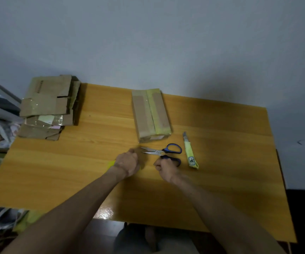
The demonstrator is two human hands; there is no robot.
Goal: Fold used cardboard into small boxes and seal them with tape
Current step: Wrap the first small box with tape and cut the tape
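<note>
One stack of flattened cardboard [47, 107] sits at the table's [74, 171] far left corner. The left hand [127, 164] curls over one mostly hidden yellow object [111, 163]. One taped box [150, 114] lies mid-table. The right hand [164, 166] grips one pair of scissors [158, 152]; one utility knife [188, 153] lies beside.

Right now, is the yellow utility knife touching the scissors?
Apart. The head view shows a strip of bare table between the blue handle of the scissors and the utility knife lying beside them.

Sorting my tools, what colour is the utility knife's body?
The utility knife is pale yellow, clearest in the head view.
</note>
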